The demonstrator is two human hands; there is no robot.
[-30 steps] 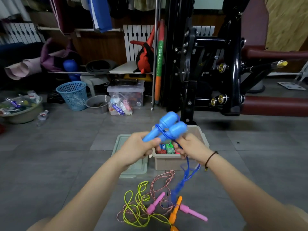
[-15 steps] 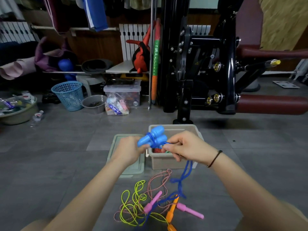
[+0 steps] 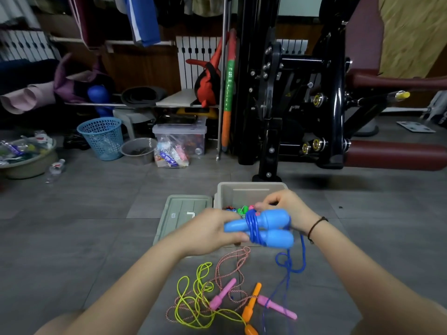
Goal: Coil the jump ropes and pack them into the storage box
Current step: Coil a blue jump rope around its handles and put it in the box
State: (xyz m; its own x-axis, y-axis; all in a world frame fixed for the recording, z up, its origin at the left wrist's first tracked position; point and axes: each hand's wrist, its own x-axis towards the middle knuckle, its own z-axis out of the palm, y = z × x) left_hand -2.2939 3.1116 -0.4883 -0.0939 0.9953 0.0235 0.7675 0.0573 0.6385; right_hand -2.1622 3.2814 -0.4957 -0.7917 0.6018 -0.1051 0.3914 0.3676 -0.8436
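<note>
My left hand (image 3: 208,232) gripped the handles (image 3: 271,229), now level, formerly upright; my right hand (image 3: 287,209), behind them, pinched the cord (image 3: 252,226). More turns wound; much hung loose below my right hand, so packing pending.

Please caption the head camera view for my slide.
Left hand grips blue handles wound with blue rope; right hand holds the rope, over the storage box.

Dim, even indoor light falls from above onto the grey tiled floor (image 3: 96,213), and colours look muted. A soft shadow pools under the black exercise machine (image 3: 336,93) at 3 o'clock, where brass fittings glint. The blue handles (image 3: 266,228) near centre carry a faint sheen. Wide-angle distortion bows the edges, and the corners at 10 and 2 o'clock are soft.
</note>
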